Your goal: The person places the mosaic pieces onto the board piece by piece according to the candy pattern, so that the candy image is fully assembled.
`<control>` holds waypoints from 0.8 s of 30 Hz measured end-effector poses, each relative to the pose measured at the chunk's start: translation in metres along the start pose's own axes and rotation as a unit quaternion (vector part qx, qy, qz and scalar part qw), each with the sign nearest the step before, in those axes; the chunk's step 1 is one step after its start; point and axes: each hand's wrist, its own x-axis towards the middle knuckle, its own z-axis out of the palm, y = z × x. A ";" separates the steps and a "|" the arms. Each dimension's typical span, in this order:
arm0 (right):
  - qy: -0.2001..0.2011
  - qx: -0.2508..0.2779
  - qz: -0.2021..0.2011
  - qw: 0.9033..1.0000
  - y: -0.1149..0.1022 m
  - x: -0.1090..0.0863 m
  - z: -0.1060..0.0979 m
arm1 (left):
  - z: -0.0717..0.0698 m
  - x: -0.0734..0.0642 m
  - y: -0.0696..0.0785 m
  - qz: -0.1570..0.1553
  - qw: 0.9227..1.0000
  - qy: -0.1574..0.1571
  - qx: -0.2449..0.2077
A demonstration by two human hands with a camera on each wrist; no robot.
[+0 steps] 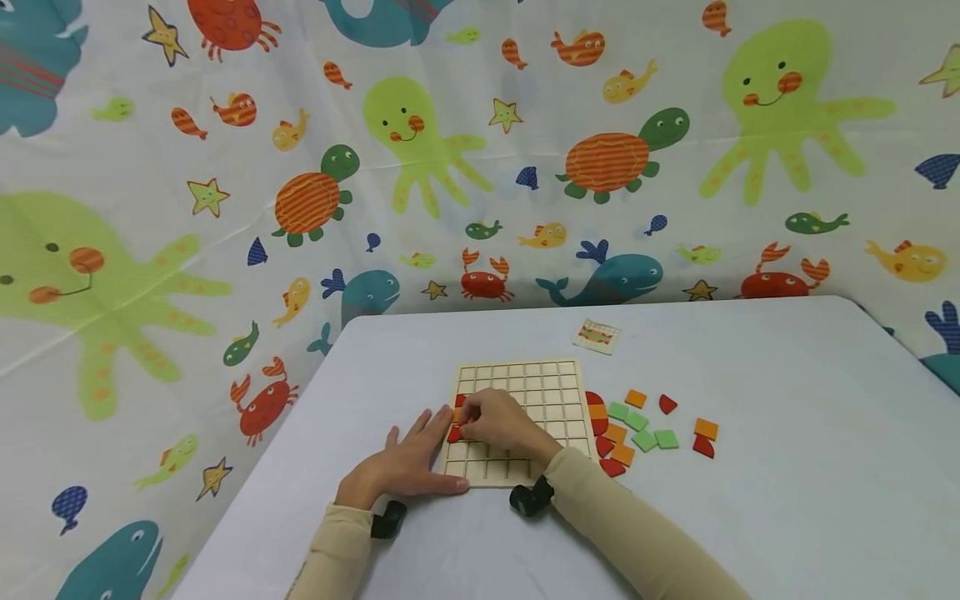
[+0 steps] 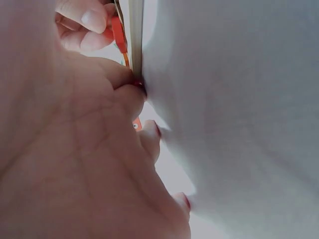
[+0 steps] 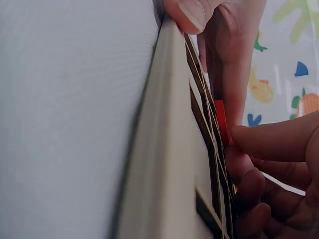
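Observation:
A square wooden grid board (image 1: 551,392) lies on the table. My right hand (image 1: 501,418) reaches over its left side, fingers curled, and pinches a red piece (image 1: 454,434) at the left edge. In the left wrist view this red piece (image 2: 118,34) stands slightly proud of the board, against the right fingertips. An orange piece (image 1: 456,414) and another red piece sit behind it in the same column, partly covered. My left hand (image 1: 401,468) lies spread at the board's left front corner; its thumb (image 3: 192,12) touches the front edge.
Right of the board lie loose green tiles (image 1: 666,439), orange tiles (image 1: 636,398) and red rounded pieces (image 1: 667,404). A small pattern card (image 1: 597,336) lies behind the board. A sea-animal cloth (image 1: 465,167) hangs behind the white table (image 1: 810,467). Each wrist wears a black camera.

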 end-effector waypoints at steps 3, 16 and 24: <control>0.000 -0.009 -0.008 1.000 0.000 0.000 0.002 | 0.000 -0.001 -0.001 0.002 1.000 0.003 -0.001; 0.011 -0.106 -0.023 0.994 -0.002 0.000 0.007 | -0.002 -0.001 0.005 0.019 1.000 0.008 -0.004; 0.017 -0.133 -0.036 0.990 -0.005 0.000 0.011 | -0.001 -0.001 -0.001 0.019 1.000 0.009 -0.013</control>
